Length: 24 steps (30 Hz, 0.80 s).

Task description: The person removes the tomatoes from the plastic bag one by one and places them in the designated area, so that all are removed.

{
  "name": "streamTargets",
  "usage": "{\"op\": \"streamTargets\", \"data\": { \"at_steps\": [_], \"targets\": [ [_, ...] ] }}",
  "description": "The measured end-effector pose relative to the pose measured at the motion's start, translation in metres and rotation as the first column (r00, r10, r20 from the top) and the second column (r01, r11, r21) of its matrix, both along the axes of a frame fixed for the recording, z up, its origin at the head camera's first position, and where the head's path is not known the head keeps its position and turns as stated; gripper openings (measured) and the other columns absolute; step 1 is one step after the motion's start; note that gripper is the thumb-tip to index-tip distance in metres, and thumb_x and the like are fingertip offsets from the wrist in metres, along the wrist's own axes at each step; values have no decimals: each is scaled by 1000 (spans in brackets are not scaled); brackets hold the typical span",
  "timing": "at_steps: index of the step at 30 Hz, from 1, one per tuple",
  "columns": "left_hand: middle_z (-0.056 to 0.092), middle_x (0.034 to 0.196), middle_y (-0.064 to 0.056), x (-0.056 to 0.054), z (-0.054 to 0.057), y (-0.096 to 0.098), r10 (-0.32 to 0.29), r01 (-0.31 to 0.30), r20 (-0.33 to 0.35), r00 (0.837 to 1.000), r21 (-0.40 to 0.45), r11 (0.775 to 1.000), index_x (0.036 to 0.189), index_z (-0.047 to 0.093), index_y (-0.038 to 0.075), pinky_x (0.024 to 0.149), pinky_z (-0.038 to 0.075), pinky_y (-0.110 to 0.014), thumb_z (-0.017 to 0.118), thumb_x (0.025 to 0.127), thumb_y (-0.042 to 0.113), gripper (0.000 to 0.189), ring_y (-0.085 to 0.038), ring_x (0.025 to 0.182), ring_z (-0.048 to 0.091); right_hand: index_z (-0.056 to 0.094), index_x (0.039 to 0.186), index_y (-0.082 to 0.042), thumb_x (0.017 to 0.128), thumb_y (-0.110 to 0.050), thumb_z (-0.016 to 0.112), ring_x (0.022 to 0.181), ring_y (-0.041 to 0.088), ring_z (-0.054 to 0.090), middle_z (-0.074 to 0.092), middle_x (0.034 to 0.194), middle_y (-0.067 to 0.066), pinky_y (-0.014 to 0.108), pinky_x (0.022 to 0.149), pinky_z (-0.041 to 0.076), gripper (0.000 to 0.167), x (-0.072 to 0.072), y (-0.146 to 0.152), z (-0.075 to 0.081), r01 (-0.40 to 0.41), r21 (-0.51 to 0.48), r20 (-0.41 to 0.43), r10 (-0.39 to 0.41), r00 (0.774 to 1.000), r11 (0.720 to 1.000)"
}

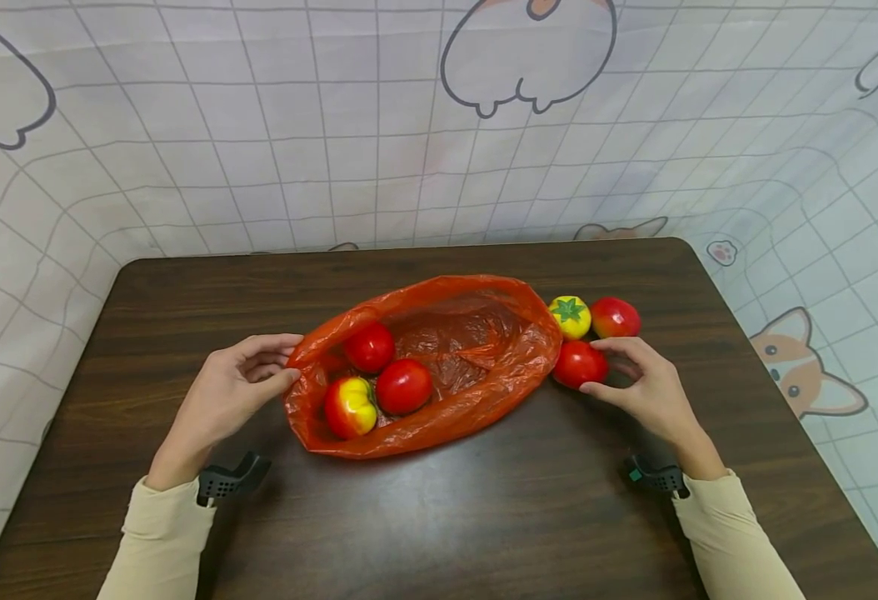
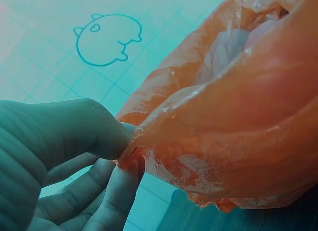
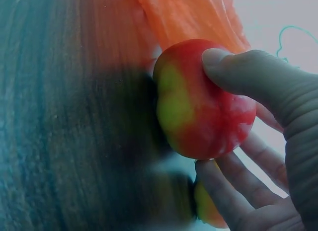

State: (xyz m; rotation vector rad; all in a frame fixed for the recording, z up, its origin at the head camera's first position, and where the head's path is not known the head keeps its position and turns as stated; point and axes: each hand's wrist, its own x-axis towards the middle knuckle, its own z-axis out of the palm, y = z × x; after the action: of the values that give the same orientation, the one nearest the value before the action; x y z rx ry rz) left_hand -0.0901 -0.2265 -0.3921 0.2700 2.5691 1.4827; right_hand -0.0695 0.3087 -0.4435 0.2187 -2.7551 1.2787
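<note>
A red plastic bag (image 1: 476, 417) lies open-mouthed on the table, its rim spread wide. At the bag's left end my left hand (image 1: 232, 387) pinches the rim between thumb and fingers, as the left wrist view shows close up. Inside the bag are two red round fruits (image 1: 405, 387) and a lobed red-and-yellow one (image 1: 351, 407). Just past the bag's right end, my right hand (image 1: 645, 387) grips a round red fruit (image 1: 580, 364), thumb on one side and fingers on the other. The right wrist view reveals a yellow-green patch on this fruit (image 3: 201, 104).
Behind the gripped fruit sit a yellow fruit (image 1: 570, 317) with a green star-shaped top and a red fruit (image 1: 615, 318). The dark wood table (image 1: 439, 517) ends at a pale grid-patterned cloth backdrop (image 1: 349, 167). Each wrist wears a black camera mount (image 1: 232, 477).
</note>
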Motion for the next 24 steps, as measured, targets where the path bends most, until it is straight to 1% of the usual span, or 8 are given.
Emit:
{"op": "streamTargets", "data": {
  "at_steps": [6,13,18,24],
  "targets": [
    [69,125,-15,0,0,0,-6,6,-4,1000,4,1000,137,63,7,84,56,-7,74,96,14,43,2,94,67,66,131,-12,77,-12,92,112,-13,56,64,130,9,3,96,46,60,-1,0,3,7,6,2,-7,1000,1000],
    [69,125,-15,1,0,-1,-2,2,8,1000,8,1000,137,63,7,84,56,-7,74,96,14,43,2,93,67,65,132,-7,74,-4,92,103,-9,64,64,126,14,2,94,48,64,-1,1,10,-4,-18,-33,3,999,1000],
    [70,125,-14,1,1,-3,10,-11,22,1000,7,1000,137,64,10,83,56,-8,74,96,16,43,-1,94,68,65,132,-5,73,1,91,104,-4,67,64,125,15,4,95,50,65,-5,-3,21,-13,-39,-62,11,998,999],
    [70,126,-13,1,4,-3,18,-18,40,999,2,1000,137,65,12,85,55,-7,75,95,19,43,-2,95,68,66,129,-1,71,7,90,106,-3,66,65,122,8,5,95,51,63,-11,-13,35,-31,-46,-108,26,994,998]
  ]
}}
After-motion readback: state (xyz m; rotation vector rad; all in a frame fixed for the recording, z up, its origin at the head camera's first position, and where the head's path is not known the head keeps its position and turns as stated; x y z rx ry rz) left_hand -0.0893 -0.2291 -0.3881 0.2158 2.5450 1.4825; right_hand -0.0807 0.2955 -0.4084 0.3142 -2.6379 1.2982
